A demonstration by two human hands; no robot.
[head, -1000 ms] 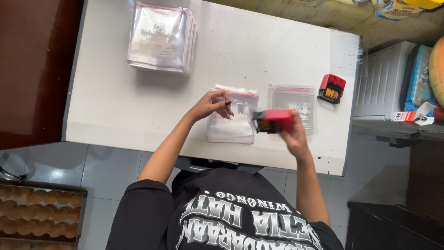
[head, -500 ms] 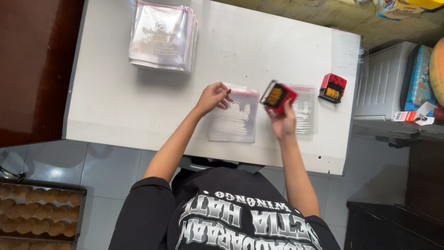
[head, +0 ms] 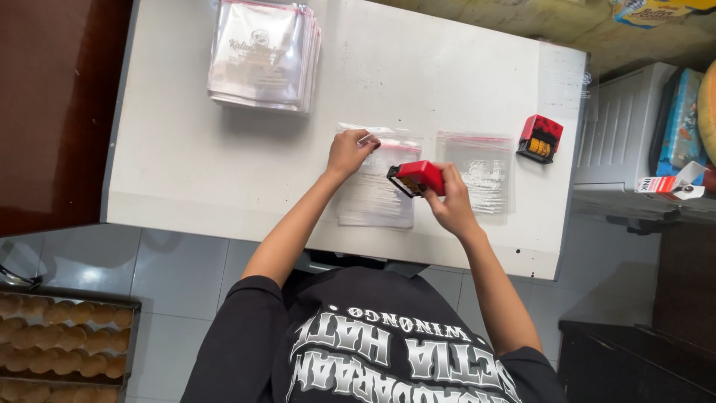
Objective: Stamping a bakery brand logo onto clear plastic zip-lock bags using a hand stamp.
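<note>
Your right hand (head: 447,201) grips a red stamp (head: 418,177), fingers wrapped tight round it, just above the clear bags (head: 373,195) at table centre. Your left hand (head: 349,151) pinches the top bag's upper edge. At three o'clock lies another clear bag (head: 485,172); beyond it, a second red stamp (head: 540,139). At eleven o'clock sits a stack of printed bags (head: 262,54) on the white table (head: 186,164). A tray of pastries (head: 52,347) rests at seven o'clock on the tiled floor.

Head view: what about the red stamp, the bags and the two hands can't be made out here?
- Red stamp: its underside faces away; the right hand covers its rear.
- Bag pile under the left hand: the count is too fine to tell; the hand hides the top edge.
- Left fingertips: too small to show whether they pinch the bag or press it.
- Second stamp: details too small.
</note>
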